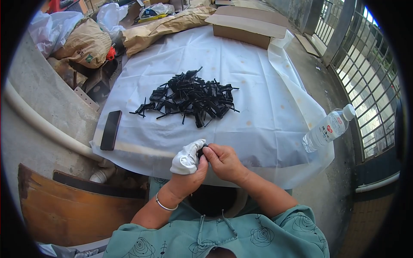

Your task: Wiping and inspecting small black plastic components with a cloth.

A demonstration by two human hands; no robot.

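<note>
Above the table's near edge my two hands meet. My left hand (189, 182), with a silver bangle on its wrist, is closed on a bunched white cloth (186, 160). A small black part (201, 152) shows between the cloth and my fingertips; most of it is hidden, so its exact kind cannot be made out. My right hand (225, 163) is closed too, its thumb and fingers pinching that black part. Farther off, a loose pile of black plastic parts with thin straps or stems (193, 96) lies in the middle of the white table cover (249, 124).
A dark phone (111, 130) lies at the left. A clear water bottle (329, 129) is at the right edge. At the back are an open cardboard box (241, 35) and crumpled brown paper (167, 28). Bags (86, 45) crowd the far left; a metal gate (370, 86) stands right.
</note>
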